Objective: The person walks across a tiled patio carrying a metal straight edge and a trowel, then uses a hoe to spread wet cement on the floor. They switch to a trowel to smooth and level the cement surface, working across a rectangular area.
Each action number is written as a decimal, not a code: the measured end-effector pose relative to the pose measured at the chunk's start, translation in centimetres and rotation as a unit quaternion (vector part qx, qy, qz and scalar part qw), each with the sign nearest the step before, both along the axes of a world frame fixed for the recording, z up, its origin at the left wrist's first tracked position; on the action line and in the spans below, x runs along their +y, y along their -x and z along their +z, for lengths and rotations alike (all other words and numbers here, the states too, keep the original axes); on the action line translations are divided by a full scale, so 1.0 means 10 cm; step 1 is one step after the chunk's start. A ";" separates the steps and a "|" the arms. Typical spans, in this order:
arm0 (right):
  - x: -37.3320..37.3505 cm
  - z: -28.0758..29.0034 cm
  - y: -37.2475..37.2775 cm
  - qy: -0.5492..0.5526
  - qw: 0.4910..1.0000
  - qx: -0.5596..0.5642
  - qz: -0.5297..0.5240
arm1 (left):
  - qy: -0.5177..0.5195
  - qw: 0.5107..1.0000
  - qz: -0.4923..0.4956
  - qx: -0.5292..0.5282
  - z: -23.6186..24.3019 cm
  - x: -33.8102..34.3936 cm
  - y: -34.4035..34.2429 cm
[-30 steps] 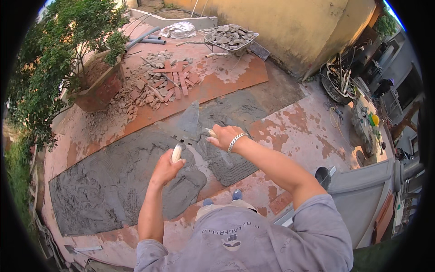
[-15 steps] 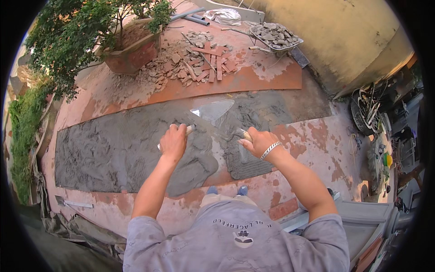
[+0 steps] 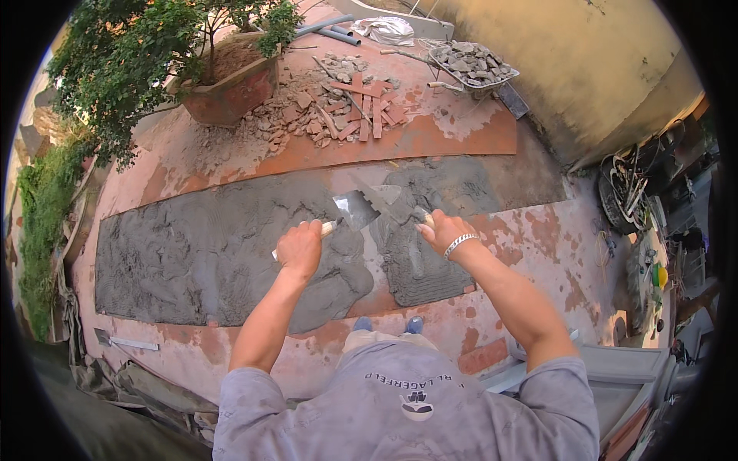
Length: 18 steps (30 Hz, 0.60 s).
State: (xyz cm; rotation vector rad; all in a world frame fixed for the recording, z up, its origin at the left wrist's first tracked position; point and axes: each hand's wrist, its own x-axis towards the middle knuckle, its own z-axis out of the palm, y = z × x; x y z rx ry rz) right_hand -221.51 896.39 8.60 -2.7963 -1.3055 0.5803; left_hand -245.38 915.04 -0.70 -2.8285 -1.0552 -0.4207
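Observation:
My left hand [image 3: 300, 250] is closed around the pale handle of a trowel, whose shiny metal blade [image 3: 357, 209] points away from me over the mortar. In my right hand [image 3: 447, 233] is a second trowel, gripped by its light wooden handle [image 3: 425, 220]. Its grey, mortar-smeared blade [image 3: 390, 201] slants to the far left and meets or overlaps the other blade; whether they touch I cannot tell. Wet grey mortar [image 3: 192, 246] covers a broad strip of floor to the left, with a smaller patch of mortar [image 3: 423, 269] under and beside my right hand.
Beyond the strip lie a heap of rubble and broken tiles [image 3: 323, 115] and a planter [image 3: 227, 96] with a leafy tree. A wheelbarrow of rubble [image 3: 473, 65] stands by the yellow wall [image 3: 584, 69]. My shoes [image 3: 413, 324] are at the mortar's near edge.
My left hand has come slightly nearer my body, and its trowel blade has turned and moved nearer. My right hand has shifted slightly away from me, its blade swinging farther out.

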 end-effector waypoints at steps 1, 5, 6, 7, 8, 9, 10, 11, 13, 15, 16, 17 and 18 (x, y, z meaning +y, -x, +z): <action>0.01 -0.02 0.01 -0.013 0.999 0.031 0.039 | 0.009 1.000 0.009 0.005 -0.02 -0.01 -0.01; 0.05 -0.05 0.07 -0.027 0.999 0.045 0.009 | -0.011 1.000 0.016 -0.002 -0.05 0.04 -0.04; 0.06 -0.05 0.07 -0.041 0.998 0.045 -0.016 | -0.007 1.000 0.021 0.001 -0.05 0.04 -0.05; 0.06 -0.05 0.08 -0.070 0.996 0.018 -0.056 | 0.022 0.999 0.030 0.032 -0.05 0.08 -0.05; 0.07 -0.06 0.09 -0.026 0.997 0.059 -0.035 | -0.006 1.000 0.029 -0.008 -0.05 0.07 -0.07; 0.07 -0.08 0.10 -0.020 0.997 0.079 0.010 | 0.001 0.999 0.035 -0.012 -0.05 0.10 -0.07; 0.07 -0.09 0.11 -0.014 0.997 0.071 0.031 | -0.004 0.999 0.026 -0.028 -0.04 0.08 -0.09; 0.07 -0.10 0.12 0.009 0.993 0.099 0.071 | 0.002 0.999 0.042 -0.013 -0.03 0.10 -0.11; 0.08 -0.11 0.14 -0.042 0.995 0.094 -0.013 | -0.014 0.999 0.045 -0.010 -0.01 0.08 -0.16; 0.09 -0.13 0.15 -0.071 0.991 0.082 -0.073 | 0.010 0.999 0.049 -0.005 0.02 0.07 -0.21; 0.09 -0.14 0.16 -0.028 0.994 0.106 -0.011 | 0.020 0.997 0.069 -0.002 0.02 0.07 -0.23; 0.09 -0.15 0.18 -0.048 0.993 0.104 0.000 | 0.024 0.998 0.058 -0.014 0.03 0.06 -0.26; 0.09 -0.16 0.19 -0.052 0.993 0.107 0.000 | 0.028 0.998 0.058 -0.015 0.03 0.07 -0.27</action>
